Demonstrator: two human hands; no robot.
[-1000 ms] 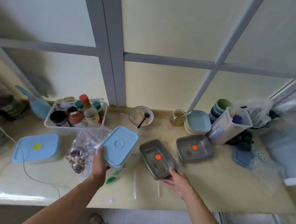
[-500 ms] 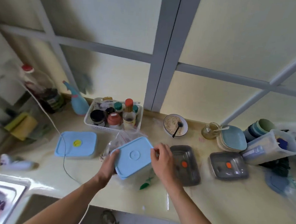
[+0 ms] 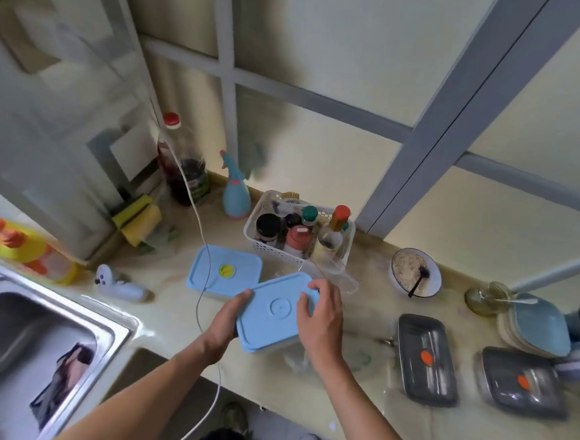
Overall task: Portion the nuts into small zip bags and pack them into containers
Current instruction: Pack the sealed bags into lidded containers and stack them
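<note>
No legible text, label or number anywhere.

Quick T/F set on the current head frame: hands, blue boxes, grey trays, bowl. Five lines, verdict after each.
1. Both hands hold the blue box with the plain lid. True: the left hand grips its left edge and the right hand lies curled over its right side.
2. The second blue box has a red dot on its lid. False: the dot is yellow.
3. Two grey trays sit to the right of the hands. True.
4. The bowl is empty. False: it holds a pale grainy food and a black spoon.
5. The sink lies to the right of the hands. False: it is on the left.
</note>
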